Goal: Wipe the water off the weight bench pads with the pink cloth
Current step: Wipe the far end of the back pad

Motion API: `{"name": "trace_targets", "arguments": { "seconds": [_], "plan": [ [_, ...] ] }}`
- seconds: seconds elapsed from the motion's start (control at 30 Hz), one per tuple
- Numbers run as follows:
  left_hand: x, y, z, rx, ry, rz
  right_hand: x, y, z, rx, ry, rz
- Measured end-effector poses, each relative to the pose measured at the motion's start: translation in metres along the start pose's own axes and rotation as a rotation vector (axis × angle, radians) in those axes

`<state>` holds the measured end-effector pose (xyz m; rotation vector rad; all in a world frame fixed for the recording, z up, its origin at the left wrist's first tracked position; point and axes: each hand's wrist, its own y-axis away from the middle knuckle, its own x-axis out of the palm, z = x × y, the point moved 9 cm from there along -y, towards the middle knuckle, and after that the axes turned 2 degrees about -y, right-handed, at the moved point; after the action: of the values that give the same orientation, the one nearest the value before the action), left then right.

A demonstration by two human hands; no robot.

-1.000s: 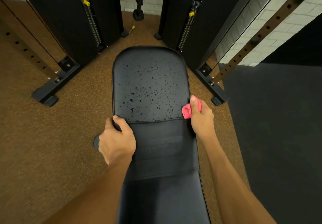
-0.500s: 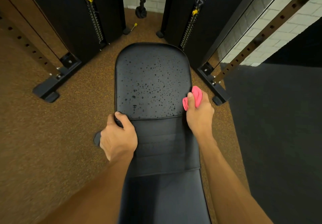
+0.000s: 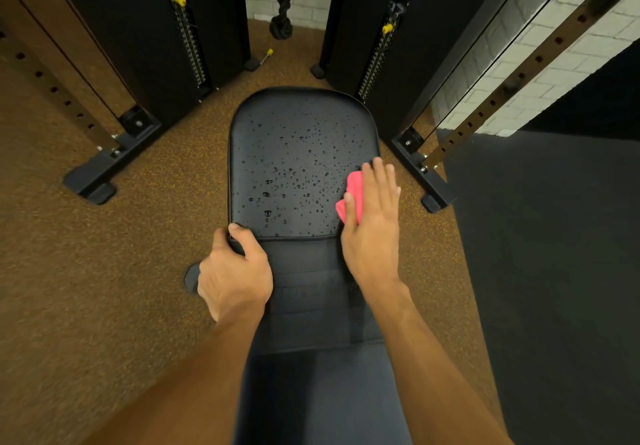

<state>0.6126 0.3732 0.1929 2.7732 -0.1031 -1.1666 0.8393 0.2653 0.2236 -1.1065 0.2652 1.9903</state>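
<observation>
Here, the right grip (image 3: 372,216), spread flat, presses the pink cloth (image 3: 355,191) onto the right edge of the droplet-covered pad (image 3: 294,153); the left grip (image 3: 235,271) clamps round its near-left corner.

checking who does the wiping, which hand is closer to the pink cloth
Right. The right hand lies flat on the pink cloth at the right edge of the pad; the left hand grips the pad's near left corner, well apart.
</observation>
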Motion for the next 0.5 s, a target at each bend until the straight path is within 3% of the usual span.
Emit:
{"name": "trace_targets", "arguments": {
  "seconds": [0.1,0.17,0.37,0.5],
  "plan": [
    [-0.001,0.000,-0.001,-0.005,-0.004,0.004,0.004,0.022,0.011,-0.197,0.068,0.073],
    [0.000,0.000,-0.001,-0.008,-0.002,0.009,-0.002,0.029,0.003,-0.221,0.039,0.089],
    [0.002,-0.001,0.003,-0.008,-0.003,0.001,0.002,0.007,-0.002,0.062,0.040,-0.077],
    [0.002,-0.002,0.003,-0.001,-0.005,-0.002,0.014,0.019,0.022,-0.168,0.103,0.017]
  ]
}}
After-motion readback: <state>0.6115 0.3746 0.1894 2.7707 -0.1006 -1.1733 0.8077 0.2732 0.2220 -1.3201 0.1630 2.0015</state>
